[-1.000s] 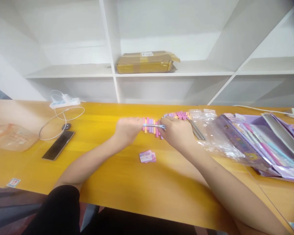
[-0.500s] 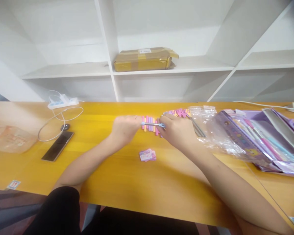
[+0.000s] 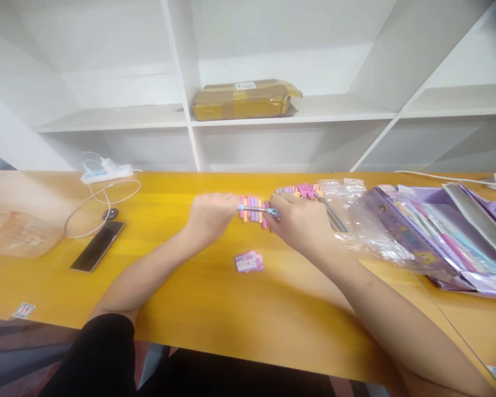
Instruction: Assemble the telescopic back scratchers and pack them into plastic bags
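Observation:
Between my two hands runs a slim pen-like stick (image 3: pixel 254 209) with a silver shaft and light-blue ends. My left hand (image 3: pixel 213 215) is closed on its left end. Its right end is in the closed fingers of my right hand (image 3: pixel 301 218). Beneath the stick, a row of pink, orange and purple sticks (image 3: pixel 253 217) lies on the table, partly covered by my right hand. Just beyond that hand are small pink, purple and orange pieces (image 3: pixel 305 191). Grey metallic rods (image 3: pixel 334 215) lie to its right. A small stack of pink printed cards (image 3: pixel 248 261) rests nearer to me.
Clear plastic bags (image 3: pixel 364 226) and a purple box (image 3: pixel 450 242) of pens are on the right. At left lie a phone (image 3: pixel 97 246), a black round object (image 3: pixel 110 214), a power strip (image 3: pixel 106 173) with white cable, and an orange translucent bag (image 3: pixel 22 234). A carton (image 3: pixel 243 100) sits on the shelf.

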The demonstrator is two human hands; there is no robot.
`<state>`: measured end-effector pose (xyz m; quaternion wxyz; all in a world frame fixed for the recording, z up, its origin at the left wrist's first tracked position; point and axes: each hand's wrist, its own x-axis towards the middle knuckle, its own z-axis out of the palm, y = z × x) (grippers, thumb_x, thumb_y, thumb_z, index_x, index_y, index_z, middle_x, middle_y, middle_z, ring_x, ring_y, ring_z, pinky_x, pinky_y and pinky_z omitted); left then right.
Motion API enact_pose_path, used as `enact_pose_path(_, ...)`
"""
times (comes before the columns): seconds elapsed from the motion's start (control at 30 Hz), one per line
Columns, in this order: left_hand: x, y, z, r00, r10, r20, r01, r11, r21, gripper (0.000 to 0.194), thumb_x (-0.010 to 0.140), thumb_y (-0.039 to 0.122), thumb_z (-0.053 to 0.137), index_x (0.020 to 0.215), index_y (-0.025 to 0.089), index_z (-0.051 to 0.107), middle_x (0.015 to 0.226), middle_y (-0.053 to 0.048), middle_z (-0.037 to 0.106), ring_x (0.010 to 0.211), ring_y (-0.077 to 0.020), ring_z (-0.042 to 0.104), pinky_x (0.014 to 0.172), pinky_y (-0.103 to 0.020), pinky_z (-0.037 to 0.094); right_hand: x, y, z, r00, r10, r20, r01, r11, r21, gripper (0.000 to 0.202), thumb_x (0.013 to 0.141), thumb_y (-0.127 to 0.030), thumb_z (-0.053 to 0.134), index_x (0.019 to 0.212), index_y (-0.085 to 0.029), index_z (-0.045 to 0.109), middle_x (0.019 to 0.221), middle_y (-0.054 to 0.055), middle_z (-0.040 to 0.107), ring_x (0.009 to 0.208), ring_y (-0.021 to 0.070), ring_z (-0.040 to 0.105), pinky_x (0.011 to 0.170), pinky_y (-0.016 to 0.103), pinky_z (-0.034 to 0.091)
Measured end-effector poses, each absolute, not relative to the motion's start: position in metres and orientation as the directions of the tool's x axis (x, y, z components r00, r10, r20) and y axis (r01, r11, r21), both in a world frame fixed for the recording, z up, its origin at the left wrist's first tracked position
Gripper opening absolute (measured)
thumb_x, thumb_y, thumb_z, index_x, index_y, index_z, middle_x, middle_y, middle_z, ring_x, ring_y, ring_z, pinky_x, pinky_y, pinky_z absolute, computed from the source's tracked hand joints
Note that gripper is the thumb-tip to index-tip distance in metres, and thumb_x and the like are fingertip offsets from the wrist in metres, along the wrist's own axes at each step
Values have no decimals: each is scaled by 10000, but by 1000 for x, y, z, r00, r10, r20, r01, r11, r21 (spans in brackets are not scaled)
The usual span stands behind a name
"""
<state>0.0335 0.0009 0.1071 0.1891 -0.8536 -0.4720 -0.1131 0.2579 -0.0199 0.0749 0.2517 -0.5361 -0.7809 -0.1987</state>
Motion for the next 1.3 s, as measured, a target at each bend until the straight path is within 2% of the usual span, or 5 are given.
enact_pose_path(0.33, 25, 6, 112, 514, 787, 342, 858, -468, -211, 235, 848, 56, 515, 734, 185, 674, 663, -75, 657, 576, -219, 569, 523, -311, 186, 257, -20, 74, -352, 607, 712, 919, 367, 141, 303, 1023, -348, 528, 818, -171, 664, 773, 37, 639, 617, 122, 462, 568, 290, 171)
enact_pose_path(0.53, 23, 5, 114, 515, 784, 346, 857, -479, -191, 227, 838, 56, 521, 723, 185, 667, 657, -68, 650, 557, -204, 543, 533, -299, 204, 259, -20, 77, -347, 637, 689, 926, 349, 145, 312, 1034, -333, 503, 824, -172, 667, 792, 40, 636, 608, 116, 420, 568, 300, 141)
enact_pose_path(0.9, 23, 16, 101, 548, 714, 435, 835, -502, -227, 241, 805, -15, 491, 717, 168, 621, 635, -69, 613, 566, -187, 535, 538, -323, 120, 266, -14, 76, -358, 693, 626, 932, 301, 200, 125, 813, -80, 535, 754, -162, 608, 713, 22, 592, 571, 120, 342, 573, 310, 92)
enact_pose_path(1.13, 17, 26, 103, 496, 759, 423, 868, -443, -223, 225, 857, 32, 502, 765, 182, 642, 683, -74, 640, 578, -194, 516, 559, -332, 121, 273, -12, 83, -272, 728, 629, 959, 256, 118, 165, 816, -67, 498, 731, -164, 600, 688, 25, 562, 572, 122, 287, 609, 319, 102)
enact_pose_path(1.3, -33, 55, 131, 317, 803, 505, 948, -277, -155, 272, 962, 149, 474, 719, 195, 587, 690, -69, 591, 656, -204, 483, 620, -343, 141, 337, 8, 110, -144, 754, 641, 988, 145, 52, 201, 870, -167, 518, 717, -168, 650, 737, 62, 645, 615, 105, 349, 626, 310, 176)
